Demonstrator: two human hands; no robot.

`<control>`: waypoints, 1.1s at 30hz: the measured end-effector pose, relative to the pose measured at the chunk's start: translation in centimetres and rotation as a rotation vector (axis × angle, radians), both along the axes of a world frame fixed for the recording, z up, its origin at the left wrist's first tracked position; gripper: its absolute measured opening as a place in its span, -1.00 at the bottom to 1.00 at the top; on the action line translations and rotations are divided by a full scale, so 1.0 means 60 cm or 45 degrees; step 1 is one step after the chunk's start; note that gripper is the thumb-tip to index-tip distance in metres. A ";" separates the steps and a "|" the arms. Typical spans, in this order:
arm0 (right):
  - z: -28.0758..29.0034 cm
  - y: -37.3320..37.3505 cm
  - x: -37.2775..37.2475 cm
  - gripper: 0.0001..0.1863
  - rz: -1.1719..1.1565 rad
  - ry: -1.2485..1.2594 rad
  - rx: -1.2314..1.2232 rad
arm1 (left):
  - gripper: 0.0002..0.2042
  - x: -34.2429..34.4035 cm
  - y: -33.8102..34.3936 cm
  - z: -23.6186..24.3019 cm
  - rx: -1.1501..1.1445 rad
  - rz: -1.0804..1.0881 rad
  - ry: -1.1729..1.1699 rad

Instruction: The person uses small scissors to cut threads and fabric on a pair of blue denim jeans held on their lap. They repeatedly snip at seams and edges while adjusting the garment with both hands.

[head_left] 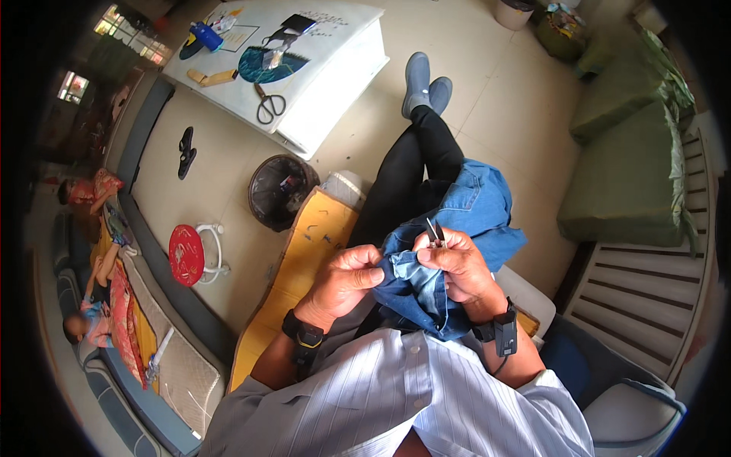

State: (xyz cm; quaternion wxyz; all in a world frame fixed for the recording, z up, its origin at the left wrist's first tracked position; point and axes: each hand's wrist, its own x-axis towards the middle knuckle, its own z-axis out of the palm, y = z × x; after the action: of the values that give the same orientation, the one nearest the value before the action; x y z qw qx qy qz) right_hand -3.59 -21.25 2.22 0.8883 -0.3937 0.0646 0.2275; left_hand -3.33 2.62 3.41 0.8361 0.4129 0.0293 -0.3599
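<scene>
A blue denim garment (pixel 480 199) lies bunched across my lap, with a lighter, turned-out part facing up between my hands. My left hand (pixel 343 282) is closed, pinching the cloth's left edge between thumb and forefinger. Small thread snips (pixel 435 231) sit in my right hand (pixel 463 263), their pointed metal blades slanting up and away from me. The thumb of that hand also presses on the denim, just below the snips. Both wrists wear black strapped devices. My fingers hide part of the snips' body.
A white table (pixel 335 84) ahead holds scissors (pixel 269 105) and a blue bottle (pixel 205 36). Nearby are a black bin (pixel 282 192), a red-topped stool (pixel 186 255) and a yellow mat (pixel 293 278). Green cushions (pixel 624 183) lie right. People sit or lie on the sofa at left.
</scene>
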 end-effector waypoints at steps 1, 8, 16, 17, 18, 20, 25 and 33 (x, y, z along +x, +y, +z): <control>-0.013 0.008 -0.004 -0.98 -0.035 -0.005 -0.042 | -0.90 0.000 0.008 -0.015 -0.036 -0.031 0.045; -0.053 0.013 -0.006 -0.96 -0.016 0.171 0.071 | -0.81 -0.002 -0.001 -0.004 0.877 0.227 -0.450; -0.049 0.022 -0.004 -0.98 -0.035 0.204 0.024 | -0.82 0.008 -0.037 0.044 1.137 -0.022 -0.774; -0.048 0.024 -0.004 -0.98 -0.046 0.212 0.009 | -0.80 0.013 -0.034 0.032 1.103 -0.027 -0.786; -0.050 0.022 -0.007 -0.97 -0.022 0.209 0.014 | -0.79 0.016 -0.029 0.016 1.034 -0.038 -0.782; -0.054 0.018 -0.006 -0.96 0.026 0.191 0.022 | -0.77 0.027 -0.019 -0.011 0.894 -0.056 -0.782; -0.058 0.016 -0.004 -0.96 0.080 0.179 0.052 | -0.81 0.049 -0.020 0.016 0.747 -0.185 -0.413; -0.056 0.016 -0.003 -0.96 0.064 0.212 0.075 | -0.93 0.045 -0.012 0.011 0.817 -0.180 -0.701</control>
State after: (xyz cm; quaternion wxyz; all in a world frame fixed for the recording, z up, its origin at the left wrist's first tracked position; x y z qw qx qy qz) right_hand -3.76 -20.31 -1.15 0.8850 -0.3486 0.1216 0.2836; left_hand -0.65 1.91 4.04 0.6152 0.7337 -0.1130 -0.2655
